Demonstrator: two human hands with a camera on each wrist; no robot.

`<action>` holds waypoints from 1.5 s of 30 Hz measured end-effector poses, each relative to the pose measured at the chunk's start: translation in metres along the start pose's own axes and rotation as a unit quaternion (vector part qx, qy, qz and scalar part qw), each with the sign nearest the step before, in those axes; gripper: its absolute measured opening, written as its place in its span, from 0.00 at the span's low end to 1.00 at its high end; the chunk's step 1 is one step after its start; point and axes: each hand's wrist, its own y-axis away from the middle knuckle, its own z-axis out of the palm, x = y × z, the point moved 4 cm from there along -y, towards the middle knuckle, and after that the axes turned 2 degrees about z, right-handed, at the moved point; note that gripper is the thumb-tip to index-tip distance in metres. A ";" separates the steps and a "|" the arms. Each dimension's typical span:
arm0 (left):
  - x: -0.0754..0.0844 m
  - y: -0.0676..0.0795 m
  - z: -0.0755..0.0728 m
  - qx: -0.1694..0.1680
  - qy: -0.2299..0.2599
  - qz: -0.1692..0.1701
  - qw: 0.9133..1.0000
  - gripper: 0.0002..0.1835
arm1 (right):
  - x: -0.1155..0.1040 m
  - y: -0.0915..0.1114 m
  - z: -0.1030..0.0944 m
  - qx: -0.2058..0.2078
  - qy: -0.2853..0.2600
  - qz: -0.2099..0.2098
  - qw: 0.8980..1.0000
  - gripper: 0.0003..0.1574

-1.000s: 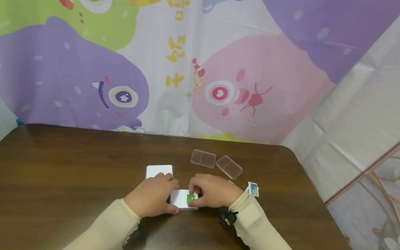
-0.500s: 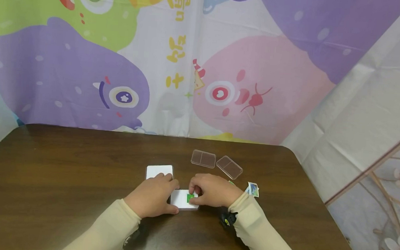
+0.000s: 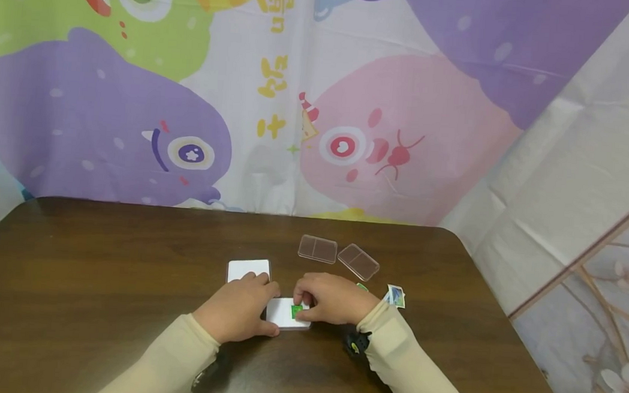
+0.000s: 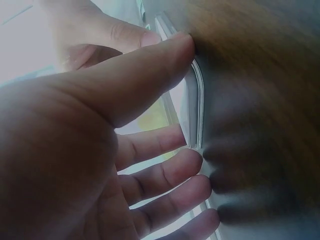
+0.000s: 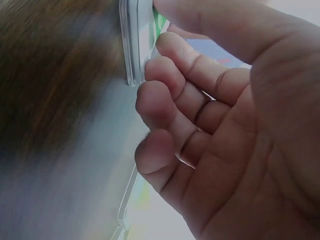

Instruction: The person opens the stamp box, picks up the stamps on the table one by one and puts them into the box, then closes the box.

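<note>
On the table, a white card in a clear flat case lies between the two hands. My left hand holds the case at its left end, the thumb at the near edge and the index finger at the far edge. In the left wrist view the other fingers stretch out beside it. My right hand pinches a small green paper square with thumb and index finger, on the right part of the card. The right wrist view shows the remaining fingers curled, touching nothing I can make out.
Another white rectangle lies beyond my left hand, partly covered by it. Two clear flat cases lie farther back. Right of my right wrist are small printed paper pieces. A patterned cloth hangs behind the table.
Both hands stay in place on the case and the green square. The whole head view has shifted slightly.
</note>
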 end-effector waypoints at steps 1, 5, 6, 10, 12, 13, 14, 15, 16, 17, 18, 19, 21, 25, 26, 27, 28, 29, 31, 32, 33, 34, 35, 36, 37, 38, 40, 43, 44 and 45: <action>0.000 0.000 0.000 0.001 -0.001 0.000 1.000 0.29 | 0.000 0.000 0.000 0.000 0.000 -0.001 1.000 0.11; 0.000 0.002 0.000 0.004 0.002 0.001 1.000 0.28 | 0.000 -0.001 0.000 0.002 0.003 -0.007 1.000 0.11; -0.001 0.002 0.000 0.005 0.003 0.002 1.000 0.28 | 0.000 -0.001 0.000 0.003 0.005 -0.008 1.000 0.11; -0.001 0.002 0.000 0.006 0.002 0.002 1.000 0.28 | -0.001 -0.001 0.000 0.003 0.004 -0.010 1.000 0.11; -0.001 0.002 0.000 0.007 0.001 0.001 1.000 0.29 | -0.002 -0.001 -0.001 0.002 0.002 -0.010 1.000 0.11; -0.002 0.002 0.000 0.007 0.001 0.001 1.000 0.29 | -0.002 0.000 -0.002 0.002 0.001 -0.012 1.000 0.10; -0.002 0.002 0.000 0.007 0.000 0.001 1.000 0.29 | -0.002 0.000 -0.003 0.002 -0.001 -0.014 1.000 0.10; -0.002 0.002 0.000 0.007 0.000 0.001 1.000 0.29 | -0.002 0.001 -0.004 0.003 -0.003 -0.016 1.000 0.11; -0.002 0.002 0.000 0.007 -0.001 0.001 1.000 0.29 | -0.002 0.001 -0.006 0.004 -0.004 -0.019 1.000 0.10; -0.002 0.002 0.000 0.007 -0.001 0.000 1.000 0.29 | -0.001 0.002 -0.008 0.006 -0.006 -0.021 1.000 0.10; -0.002 0.002 0.000 0.007 0.000 0.000 1.000 0.29 | 0.000 0.004 -0.011 0.010 -0.008 -0.022 1.000 0.10; -0.002 0.002 0.000 0.007 0.001 0.001 1.000 0.29 | 0.002 0.005 -0.014 0.016 -0.009 -0.023 1.000 0.09; -0.002 0.002 0.000 0.007 0.003 0.001 1.000 0.29 | 0.008 0.009 -0.021 0.029 -0.005 -0.010 1.000 0.08; -0.003 0.004 -0.002 0.002 0.010 0.007 1.000 0.30 | 0.024 0.019 -0.034 0.048 0.016 0.047 0.998 0.10; -0.003 0.004 -0.003 -0.002 0.013 0.005 1.000 0.30 | 0.029 0.022 -0.036 0.046 0.024 0.069 0.996 0.10; -0.004 0.005 -0.003 -0.006 0.015 0.005 1.000 0.31 | 0.032 0.024 -0.038 0.043 0.030 0.088 0.995 0.11; -0.005 0.005 -0.004 -0.010 0.017 0.004 1.000 0.31 | 0.036 0.027 -0.040 0.039 0.037 0.105 0.993 0.12; -0.005 0.005 -0.004 -0.014 0.018 0.002 1.000 0.30 | 0.038 0.029 -0.042 0.035 0.044 0.121 0.991 0.12; -0.007 0.005 -0.005 -0.021 0.022 -0.001 1.000 0.29 | 0.043 0.034 -0.044 0.026 0.054 0.150 0.987 0.13; -0.007 0.005 -0.006 -0.023 0.023 -0.003 0.999 0.28 | 0.045 0.035 -0.045 0.023 0.058 0.161 0.985 0.13; -0.008 0.004 -0.006 -0.025 0.022 -0.003 0.999 0.27 | 0.046 0.037 -0.046 0.021 0.056 0.172 0.983 0.12; -0.008 0.004 -0.006 -0.026 0.021 -0.003 0.999 0.27 | 0.048 0.039 -0.046 0.019 0.054 0.183 0.981 0.12; -0.008 0.004 -0.006 -0.026 0.021 -0.003 0.999 0.26 | 0.049 0.040 -0.046 0.017 0.052 0.192 0.980 0.12; -0.008 0.004 -0.006 -0.026 0.022 -0.004 0.999 0.26 | 0.050 0.041 -0.046 0.015 0.048 0.201 0.978 0.12; -0.008 0.004 -0.006 -0.025 0.022 -0.004 0.999 0.26 | 0.051 0.041 -0.046 0.013 0.045 0.212 0.976 0.12; -0.008 0.003 -0.006 -0.025 0.021 -0.005 0.999 0.26 | 0.051 0.041 -0.045 0.011 0.042 0.221 0.974 0.12; -0.007 0.003 -0.006 -0.025 0.021 -0.006 0.999 0.26 | 0.052 0.041 -0.044 0.007 0.047 0.236 0.971 0.13; -0.007 0.003 -0.006 -0.026 0.021 -0.006 0.999 0.27 | 0.055 0.041 -0.042 0.008 0.055 0.255 0.965 0.15; -0.006 0.003 -0.006 -0.027 0.021 -0.007 0.999 0.27 | 0.056 0.041 -0.041 0.009 0.057 0.258 0.964 0.15; -0.006 0.003 -0.006 -0.028 0.022 -0.008 0.999 0.27 | 0.056 0.041 -0.040 0.010 0.060 0.261 0.963 0.16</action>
